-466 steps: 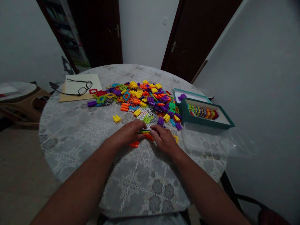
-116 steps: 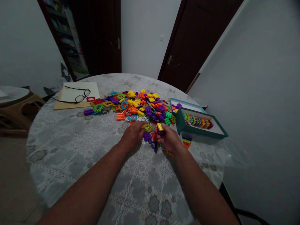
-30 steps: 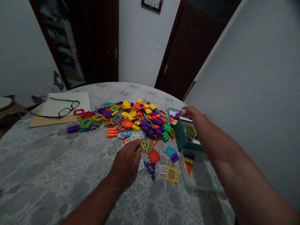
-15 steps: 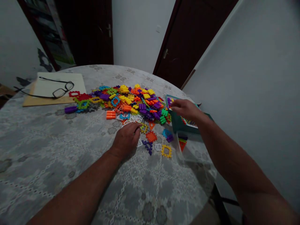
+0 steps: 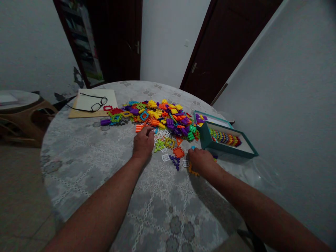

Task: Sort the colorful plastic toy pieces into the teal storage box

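Observation:
A heap of coloured plastic building pieces (image 5: 160, 117) lies in the middle of a round table (image 5: 86, 157) with a lace cloth. My left hand (image 5: 143, 141) rests palm down at the heap's near edge, fingers curled over loose pieces by an orange piece (image 5: 140, 128). My right hand (image 5: 201, 161) lies on the cloth over flat pieces near a purple one (image 5: 175, 161) and an orange one (image 5: 179, 152), fingers bent down. What either hand grips is hidden. A teal box (image 5: 210, 138) with a row of joined pieces (image 5: 225, 137) stands just beyond my right hand.
Glasses (image 5: 91, 103) lie on a pad of paper (image 5: 84, 112) at the table's far left. A clear plastic lid (image 5: 259, 171) lies by the right edge. A low wooden stool (image 5: 23, 119) stands left. Two dark doors (image 5: 215, 45) and a wall close the right side.
My right hand has come back from the teal box down to the loose flat pieces in front of it. My left hand has shifted a little up toward the heap.

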